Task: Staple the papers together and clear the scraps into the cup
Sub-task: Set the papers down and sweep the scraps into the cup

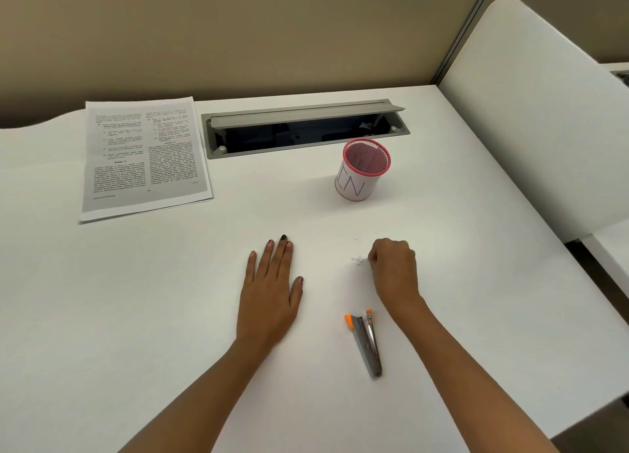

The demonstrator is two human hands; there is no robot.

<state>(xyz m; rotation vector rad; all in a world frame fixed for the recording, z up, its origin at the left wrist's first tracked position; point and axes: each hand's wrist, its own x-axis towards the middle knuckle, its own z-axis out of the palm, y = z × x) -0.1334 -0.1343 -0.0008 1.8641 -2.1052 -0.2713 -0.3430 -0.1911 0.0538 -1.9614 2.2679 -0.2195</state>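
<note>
Beside right hand [394, 269] fingers [371, 257] — scraps [358, 260], touching.

Matt white desk [136, 299], metal stapler [367, 347], pink wire-mesh cup [360, 173], paper-wrapped.

Stapler [366, 343] lies near scraps [359, 260]; cup [360, 175] upright, papers [143, 156] stacked.

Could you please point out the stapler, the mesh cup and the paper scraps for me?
stapler [367, 343]: head view, middle of its metal body.
mesh cup [355, 182]: head view, white label on its side.
paper scraps [359, 260]: head view, middle of the small cluster.
</note>
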